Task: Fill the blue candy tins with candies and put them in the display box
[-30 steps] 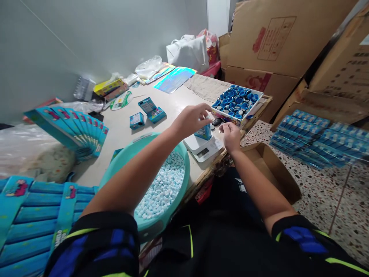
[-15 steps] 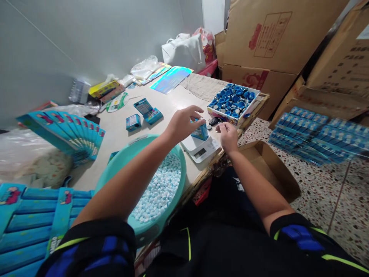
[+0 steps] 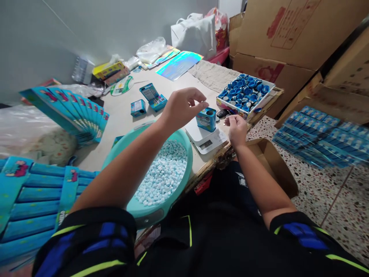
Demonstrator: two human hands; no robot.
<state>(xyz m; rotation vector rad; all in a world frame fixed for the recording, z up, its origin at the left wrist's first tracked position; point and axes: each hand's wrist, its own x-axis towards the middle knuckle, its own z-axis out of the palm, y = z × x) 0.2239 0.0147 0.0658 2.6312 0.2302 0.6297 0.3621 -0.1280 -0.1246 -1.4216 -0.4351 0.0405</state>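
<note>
A small blue printed box (image 3: 206, 120) with a round hole in its top stands on a white kitchen scale (image 3: 208, 144). My left hand (image 3: 184, 105) is over the box's left side, thumb and forefinger pinched close above the hole; anything between them is too small to tell. Right of the scale, my right hand (image 3: 236, 130) has its fingers curled in, with a tiny pale piece at the fingertips that I cannot make out. Below my left forearm, a turquoise basin (image 3: 188, 161) holds many white and pale blue candies (image 3: 165, 173).
A tray of blue caps (image 3: 245, 92) sits at the table's right corner, a black key fob (image 3: 222, 113) before it. Two blue boxes (image 3: 138, 108) lie behind the basin. Fanned blue cartons (image 3: 69, 111) are on the left. Wrapped packs (image 3: 319, 134) and an open carton (image 3: 266, 165) occupy the floor.
My view has shifted, so the table sits slightly up and right. My left hand has drawn back from the box top, baring its hole. My right hand stays beside the scale.
</note>
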